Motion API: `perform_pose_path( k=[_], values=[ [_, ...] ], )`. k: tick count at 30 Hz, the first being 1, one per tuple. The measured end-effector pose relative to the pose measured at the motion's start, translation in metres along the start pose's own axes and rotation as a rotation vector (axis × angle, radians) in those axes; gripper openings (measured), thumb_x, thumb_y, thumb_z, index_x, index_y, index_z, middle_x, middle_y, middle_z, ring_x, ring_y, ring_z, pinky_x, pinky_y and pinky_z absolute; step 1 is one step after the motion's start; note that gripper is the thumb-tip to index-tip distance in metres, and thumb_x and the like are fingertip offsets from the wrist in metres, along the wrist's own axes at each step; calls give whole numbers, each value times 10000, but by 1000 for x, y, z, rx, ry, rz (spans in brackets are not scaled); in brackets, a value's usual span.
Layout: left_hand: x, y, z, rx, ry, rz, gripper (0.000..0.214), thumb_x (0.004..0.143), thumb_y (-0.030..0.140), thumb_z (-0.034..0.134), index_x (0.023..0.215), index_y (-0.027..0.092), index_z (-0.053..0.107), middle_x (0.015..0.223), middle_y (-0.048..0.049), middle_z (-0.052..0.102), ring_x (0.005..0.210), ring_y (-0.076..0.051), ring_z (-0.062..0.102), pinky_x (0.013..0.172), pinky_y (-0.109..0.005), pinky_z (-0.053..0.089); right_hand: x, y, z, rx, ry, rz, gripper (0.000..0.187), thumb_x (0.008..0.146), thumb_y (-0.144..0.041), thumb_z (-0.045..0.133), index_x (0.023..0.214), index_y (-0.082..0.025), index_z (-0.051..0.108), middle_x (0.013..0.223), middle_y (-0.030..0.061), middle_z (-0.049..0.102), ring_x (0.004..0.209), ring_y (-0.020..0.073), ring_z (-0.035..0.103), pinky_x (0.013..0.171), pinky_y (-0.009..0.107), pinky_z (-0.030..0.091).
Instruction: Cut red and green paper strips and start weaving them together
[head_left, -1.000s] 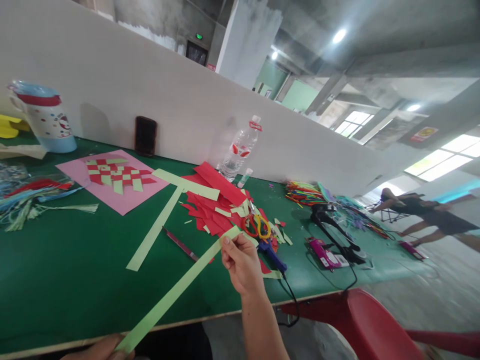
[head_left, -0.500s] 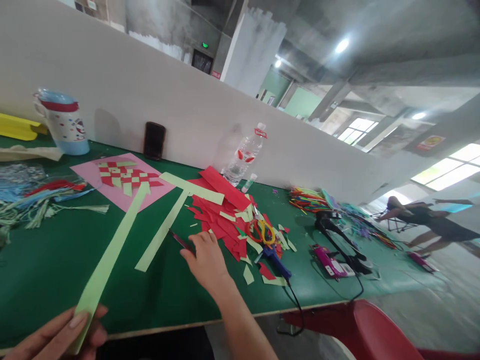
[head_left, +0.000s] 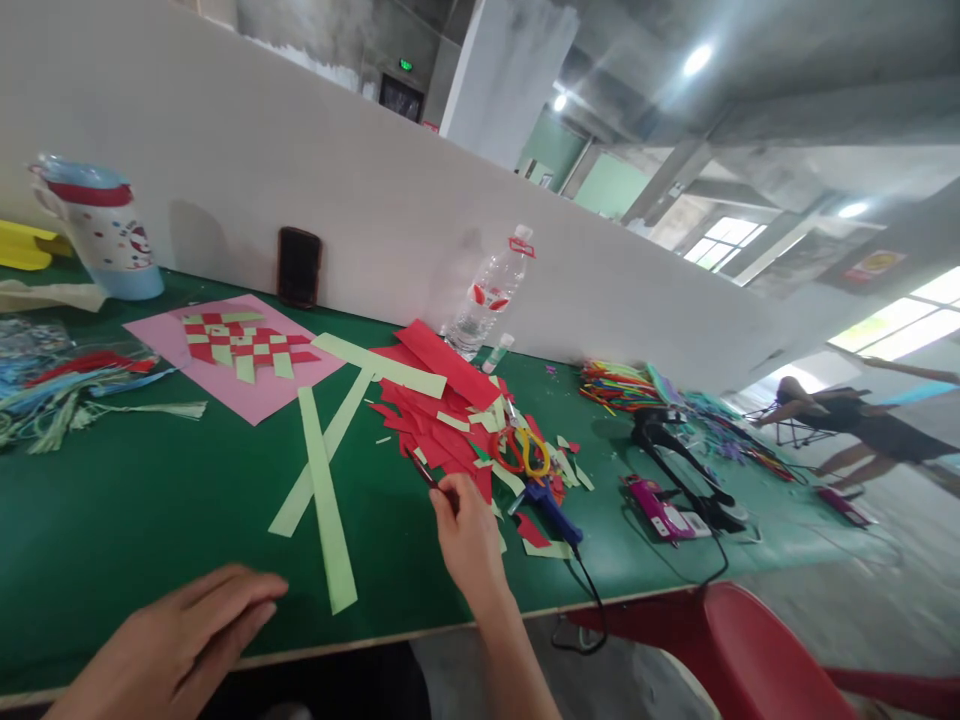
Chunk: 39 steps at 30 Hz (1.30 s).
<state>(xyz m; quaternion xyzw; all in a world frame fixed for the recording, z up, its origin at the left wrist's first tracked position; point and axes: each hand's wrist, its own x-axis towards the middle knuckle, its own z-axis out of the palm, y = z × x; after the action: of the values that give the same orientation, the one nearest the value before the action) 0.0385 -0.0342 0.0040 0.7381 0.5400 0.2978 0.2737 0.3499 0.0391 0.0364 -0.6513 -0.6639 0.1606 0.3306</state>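
Right hand: right hand (head_left: pixel 466 540) pinches a slim dark tool (head_left: pixel 424 470) between thumb and fingers; the tool points toward the bench's far edge, at the border of the red scraps (head_left: pixel 431 425); whether its tip is a blade or a pen point is too small to tell.
Left hand: left hand (head_left: pixel 180 625) has fingers stretched side by side above the bench's near edge, nothing seen in them.
Green strips: 3 on the green bench (head_left: pixel 187 500); the nearest strip (head_left: pixel 328 500) crosses over the slanted strip (head_left: pixel 346 415), its lower end close to the near edge; the upper strip (head_left: pixel 382 367) lies toward the far edge, meeting the scraps.
Strip risk: light paper, so a sleeve or draught could slide the nearest strip off the near edge; a mark or cut at the crossing could reach the strip beneath.
Tool risk: a careless sweep could scatter scraps or, if the tip is sharp, nick fingers.
Cord risk: the cord (head_left: pixel 598 590) hangs over the near edge; a snag could drag the blue-handled tool (head_left: pixel 555 515) down.
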Motion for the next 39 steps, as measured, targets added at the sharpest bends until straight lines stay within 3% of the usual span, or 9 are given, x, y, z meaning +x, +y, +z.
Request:
perform_pose_path(
  k=[3,7,11,16,20,27,30,34,39],
  values=[
    [25,-3,-6,430,119,512,372,966,382,631,1318,441,737,1398,57,770,1290,-247,712,1117,-339,524,-20,1,-13,46,17,34,157,1022,-368,525,957,-251,607,826,29,699,724,216,677,685,302,502],
    [44,5,6,679,121,743,552,919,395,687,1468,369,635,1523,40,687,1408,-253,618,1347,-402,118,-46,-3,-23,215,6,68,185,1024,-389,563,977,-241,663,826,42,718,706,209,674,652,286,516],
    [46,12,29,648,70,677,436,969,444,652,1391,341,691,1458,12,737,1368,-233,640,1339,-393,25,-69,-3,-22,297,-20,96,224,1003,-374,606,1098,-226,744,955,84,772,830,233,725,762,306,571],
    [44,30,57,686,33,438,395,1000,275,584,1369,337,713,1450,-83,729,1314,-324,644,1201,-556,295,-87,-1,-10,380,-39,196,328,917,-371,702,1207,-229,761,1117,116,793,976,278,748,866,352,589],
    [51,39,63,639,32,370,416,994,163,531,1301,333,755,1249,-87,797,1181,-299,682,1096,-515,370,-87,-6,-9,401,-96,304,326,928,-420,680,1152,-198,762,982,108,774,856,265,719,781,345,581],
    [66,39,57,441,-72,351,230,889,138,585,964,297,734,1056,-17,779,1087,-261,673,1010,-451,381,-72,-19,-22,351,-152,196,202,921,-311,629,1007,-210,781,859,48,678,764,207,616,724,299,504],
    [71,48,50,329,-144,317,182,917,154,524,865,272,653,921,16,751,951,-226,690,958,-434,387,-69,-24,-22,417,-202,275,194,887,-340,669,980,-202,768,839,31,646,712,178,545,658,277,448],
    [81,63,38,198,-233,212,184,981,239,486,883,275,637,847,39,739,799,-190,667,909,-385,403,-62,-31,-15,590,-307,455,330,771,-418,787,995,-181,736,707,-38,535,613,131,407,552,246,331],
    [96,79,20,112,-294,98,220,948,383,534,952,308,741,854,13,787,849,-230,671,806,-331,446,-49,-39,-13,724,-241,425,417,785,-567,792,740,-211,580,606,-77,403,587,110,329,537,241,283]
  ],
)
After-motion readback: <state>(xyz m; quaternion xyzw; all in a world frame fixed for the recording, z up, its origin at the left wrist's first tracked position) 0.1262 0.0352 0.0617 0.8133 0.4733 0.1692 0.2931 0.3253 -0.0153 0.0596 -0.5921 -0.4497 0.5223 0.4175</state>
